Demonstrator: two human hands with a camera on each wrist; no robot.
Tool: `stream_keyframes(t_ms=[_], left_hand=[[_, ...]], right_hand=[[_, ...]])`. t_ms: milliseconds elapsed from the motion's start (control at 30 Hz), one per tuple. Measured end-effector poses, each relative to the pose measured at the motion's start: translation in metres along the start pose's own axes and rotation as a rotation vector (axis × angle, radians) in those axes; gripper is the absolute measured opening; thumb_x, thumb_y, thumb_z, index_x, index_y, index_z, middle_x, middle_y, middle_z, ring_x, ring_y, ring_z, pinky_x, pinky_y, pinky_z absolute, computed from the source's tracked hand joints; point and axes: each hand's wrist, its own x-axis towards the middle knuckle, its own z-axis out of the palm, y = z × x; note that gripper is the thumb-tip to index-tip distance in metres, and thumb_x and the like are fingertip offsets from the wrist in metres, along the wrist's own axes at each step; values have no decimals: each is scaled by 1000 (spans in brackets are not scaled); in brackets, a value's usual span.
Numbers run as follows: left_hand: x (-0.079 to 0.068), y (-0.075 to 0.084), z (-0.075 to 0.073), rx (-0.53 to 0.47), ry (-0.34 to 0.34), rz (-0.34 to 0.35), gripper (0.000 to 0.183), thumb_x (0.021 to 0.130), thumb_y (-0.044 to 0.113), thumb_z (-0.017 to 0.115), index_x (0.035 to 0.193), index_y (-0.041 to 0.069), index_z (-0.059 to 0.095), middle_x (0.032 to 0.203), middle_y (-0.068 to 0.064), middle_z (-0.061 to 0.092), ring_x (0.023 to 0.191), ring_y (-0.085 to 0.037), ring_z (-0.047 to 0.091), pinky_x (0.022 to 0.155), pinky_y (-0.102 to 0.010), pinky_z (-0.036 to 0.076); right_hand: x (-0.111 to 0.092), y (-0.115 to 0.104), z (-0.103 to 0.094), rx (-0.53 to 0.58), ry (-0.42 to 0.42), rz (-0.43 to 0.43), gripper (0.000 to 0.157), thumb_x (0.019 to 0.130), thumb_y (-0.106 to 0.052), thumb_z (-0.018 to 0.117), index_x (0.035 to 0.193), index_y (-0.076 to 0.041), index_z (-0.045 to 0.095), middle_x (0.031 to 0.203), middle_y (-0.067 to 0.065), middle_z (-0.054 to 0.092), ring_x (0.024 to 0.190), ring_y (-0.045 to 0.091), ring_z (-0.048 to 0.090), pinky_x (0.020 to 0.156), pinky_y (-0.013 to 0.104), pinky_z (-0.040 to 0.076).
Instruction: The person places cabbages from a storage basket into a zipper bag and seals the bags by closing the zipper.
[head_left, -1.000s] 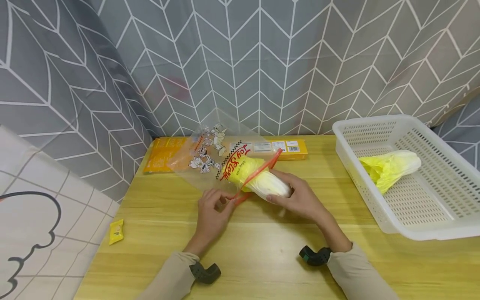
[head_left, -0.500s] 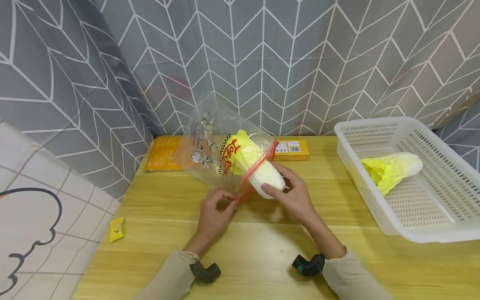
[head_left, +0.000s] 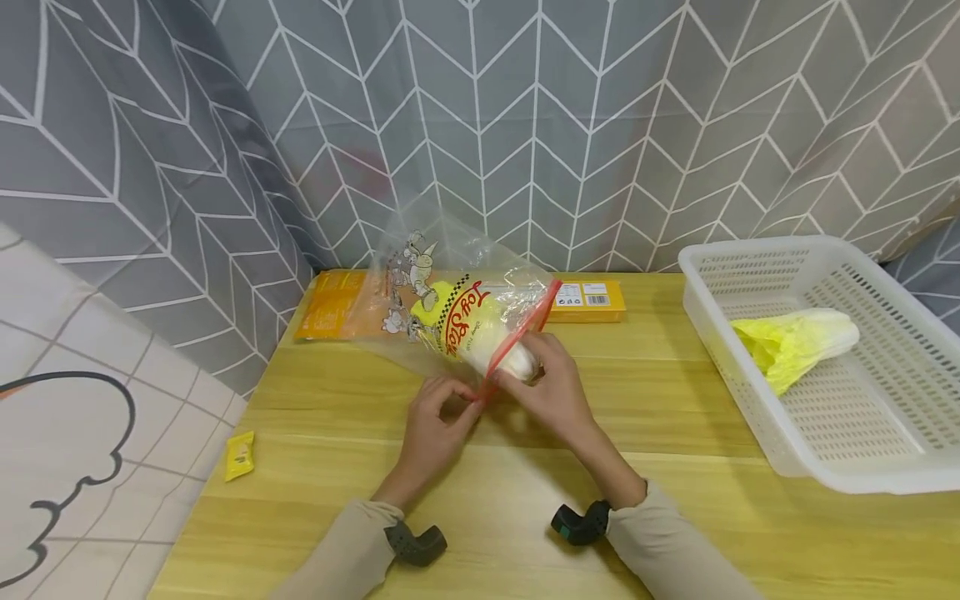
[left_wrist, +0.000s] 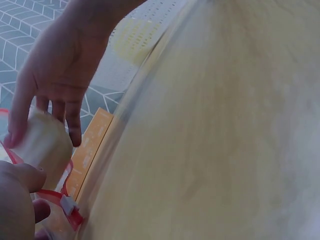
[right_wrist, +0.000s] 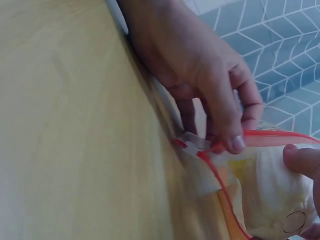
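A clear zip bag (head_left: 450,242) with a red-edged mouth and cartoon print lies slanted over the table. Inside it is most of a small napa cabbage (head_left: 519,363), leafy end first, its white base at the opening. My left hand (head_left: 433,429) pinches the near corner of the bag's mouth, beside a pale slider (left_wrist: 68,204) seen in the left wrist view. With the thumb on one side and fingers on the other, my right hand (head_left: 553,392) holds the cabbage's base; in the right wrist view its thumb (right_wrist: 302,159) presses the white stalk.
A white perforated basket (head_left: 787,454) stands at the right, with another napa cabbage (head_left: 806,337) in it. Behind the bag are an orange packet (head_left: 330,304) and an orange box (head_left: 600,300). A small yellow sachet (head_left: 240,456) lies at the left edge.
My right hand has moved left, pushing the cabbage deeper into the bag, so only its base shows at the mouth. The left hand keeps its pinch on the bag's edge.
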Motion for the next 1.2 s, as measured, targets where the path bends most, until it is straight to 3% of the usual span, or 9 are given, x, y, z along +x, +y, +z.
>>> stream_keyframes(t_ms=[233,367,467,600,733,967,1200], left_hand=[[1,1,-1,2,3,-22,18,84,10,83,85,19,67,87,9,68,95,-11,59,87,-33,48],[1,1,-2,-2,-6,-32,18,84,11,82,85,20,67,89,10,68,97,-12,59,89,-34,47],[1,1,-2,-6,-11,-30,17,84,11,82,85,20,67,90,10,68,98,-12,59,90,-34,47],[0,-1,-1,-13,-18,-18,16,84,11,81,86,19,67,92,9,69,100,-12,60,93,-33,46],[0,0,-1,-40,-24,-31,16,85,10,81,87,19,67,95,7,70,104,-12,59,97,-33,45],[-1,5,-3,-33,-20,-132,16,84,11,83,86,19,69,92,7,66,100,-12,57,91,-33,45],[-1,4,-3,-45,-17,-126,16,84,13,84,85,21,70,91,8,66,99,-11,57,90,-31,46]], right_hand=[[-3,9,9,121,-89,-15,55,81,-6,83,132,-9,64,121,15,63,100,23,60,79,37,61],[-4,15,11,168,-90,-32,52,82,-2,82,131,-7,65,126,16,64,105,27,62,82,43,62],[-4,17,12,240,-79,9,49,83,-2,81,130,-6,66,127,18,66,105,27,64,82,40,62],[-3,16,11,391,-84,124,40,89,-3,76,127,-2,67,123,20,68,104,21,66,87,30,59],[-2,15,11,453,-96,171,37,92,-3,72,128,-1,65,123,21,68,104,15,66,89,24,56],[-5,18,18,409,-104,62,46,85,1,78,129,-2,66,128,19,63,112,29,63,89,34,60],[-7,20,22,440,-112,40,50,84,3,78,132,-3,64,137,18,57,121,25,58,95,37,58]])
